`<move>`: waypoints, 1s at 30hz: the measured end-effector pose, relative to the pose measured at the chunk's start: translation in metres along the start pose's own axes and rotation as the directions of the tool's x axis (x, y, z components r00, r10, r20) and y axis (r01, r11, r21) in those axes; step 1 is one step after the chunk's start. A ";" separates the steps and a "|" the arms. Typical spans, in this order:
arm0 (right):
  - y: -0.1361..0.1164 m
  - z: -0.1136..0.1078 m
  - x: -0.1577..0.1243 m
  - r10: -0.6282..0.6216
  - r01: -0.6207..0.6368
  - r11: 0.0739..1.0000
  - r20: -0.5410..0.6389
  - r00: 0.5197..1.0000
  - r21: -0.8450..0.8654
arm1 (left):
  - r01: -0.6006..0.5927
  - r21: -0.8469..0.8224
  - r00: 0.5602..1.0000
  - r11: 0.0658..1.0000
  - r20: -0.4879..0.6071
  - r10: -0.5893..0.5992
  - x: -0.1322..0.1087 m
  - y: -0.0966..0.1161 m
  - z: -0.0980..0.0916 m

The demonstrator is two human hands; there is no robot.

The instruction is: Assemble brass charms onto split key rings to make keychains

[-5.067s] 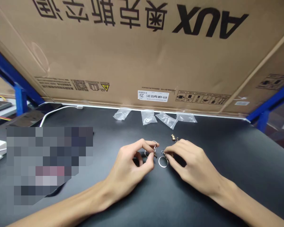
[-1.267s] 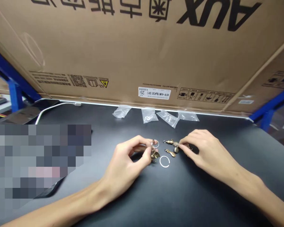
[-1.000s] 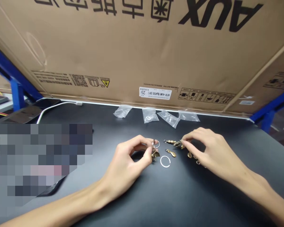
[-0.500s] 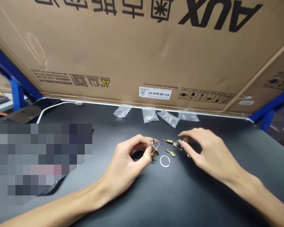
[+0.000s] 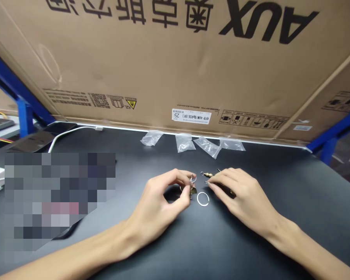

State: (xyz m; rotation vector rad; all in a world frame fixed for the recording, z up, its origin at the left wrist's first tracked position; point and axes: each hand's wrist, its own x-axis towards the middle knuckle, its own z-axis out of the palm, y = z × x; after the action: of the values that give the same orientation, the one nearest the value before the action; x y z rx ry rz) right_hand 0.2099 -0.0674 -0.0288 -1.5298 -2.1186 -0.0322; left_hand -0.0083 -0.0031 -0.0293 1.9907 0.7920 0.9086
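A brass-gold colour is carried by the gourd-shaped charm (image 5: 207, 175) at the centre of the frame, and silver by the split key ring (image 5: 203, 199) just below it. The tabletop (image 5: 282, 194) is matte black. The cardboard carton (image 5: 105, 66) across the top of the frame is tan, printed with black lettering and a yellow warning triangle (image 5: 131, 104). The rack upright (image 5: 25, 118) at the left is blue, and the cable (image 5: 67, 134) at the upper left is white.
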 end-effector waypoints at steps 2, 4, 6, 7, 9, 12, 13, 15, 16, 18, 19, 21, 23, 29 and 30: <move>-0.006 -0.002 0.001 0.114 -0.111 0.979 -0.009 0.993 0.168 | -0.017 0.008 1.000 1.000 0.013 0.017 0.001 0.002 0.001; -0.014 -0.003 0.001 0.181 -0.174 0.942 0.004 0.984 0.285 | -0.049 0.007 0.998 0.999 0.040 0.049 0.001 0.003 0.002; -0.021 -0.003 0.001 0.197 -0.191 0.914 0.019 0.980 0.357 | -0.092 0.011 0.993 0.996 0.078 0.091 0.000 0.003 0.003; -0.023 -0.003 0.001 0.199 -0.194 0.901 0.028 0.980 0.388 | -0.114 0.018 0.989 0.993 0.095 0.111 0.000 0.002 0.003; -0.027 -0.002 0.000 0.198 -0.195 0.876 0.038 0.979 0.441 | -0.137 0.045 0.984 0.990 0.125 0.130 -0.002 -0.001 0.004; -0.030 -0.002 -0.002 0.177 -0.165 0.874 0.017 0.984 0.457 | -0.150 0.083 0.980 0.985 0.148 0.137 -0.003 -0.004 0.004; -0.030 -0.002 -0.003 0.162 -0.142 0.884 -0.005 0.987 0.445 | -0.156 0.085 0.979 0.984 0.148 0.143 -0.003 -0.005 0.005; -0.030 -0.001 -0.003 0.122 -0.086 0.910 -0.063 0.991 0.405 | -0.149 0.087 0.980 0.985 0.146 0.136 -0.004 -0.005 0.005; -0.030 -0.001 -0.004 0.103 -0.061 0.922 -0.091 0.990 0.383 | -0.149 0.082 0.980 0.985 0.143 0.136 -0.004 -0.005 0.005; -0.029 0.000 -0.004 0.072 -0.025 0.939 -0.125 0.990 0.342 | -0.149 0.073 0.981 0.986 0.138 0.138 -0.004 -0.004 0.005; -0.029 0.000 -0.005 0.062 -0.016 0.946 -0.132 0.989 0.325 | -0.155 0.070 0.980 0.986 0.136 0.144 -0.004 -0.003 0.005; -0.029 0.001 -0.006 0.035 0.009 0.953 -0.139 0.990 0.304 | -0.160 0.080 0.979 0.984 0.140 0.148 -0.005 -0.003 0.005; -0.030 0.001 -0.006 0.011 0.034 0.952 -0.145 0.989 0.305 | -0.171 0.095 0.978 0.981 0.138 0.157 -0.005 -0.003 0.005; -0.026 0.003 -0.004 -0.053 0.101 0.939 -0.151 0.987 0.328 | -0.174 0.108 0.976 0.979 0.152 0.157 -0.005 -0.006 0.006; -0.026 0.004 -0.004 -0.083 0.127 0.936 -0.145 0.986 0.329 | -0.164 0.107 0.977 0.981 0.152 0.147 -0.005 -0.005 0.006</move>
State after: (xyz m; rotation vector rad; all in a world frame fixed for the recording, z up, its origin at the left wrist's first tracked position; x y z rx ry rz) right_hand 0.1867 -0.0791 -0.0265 -1.1803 -1.9801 0.1819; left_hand -0.0075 -0.0067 -0.0379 2.2204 0.6279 0.8114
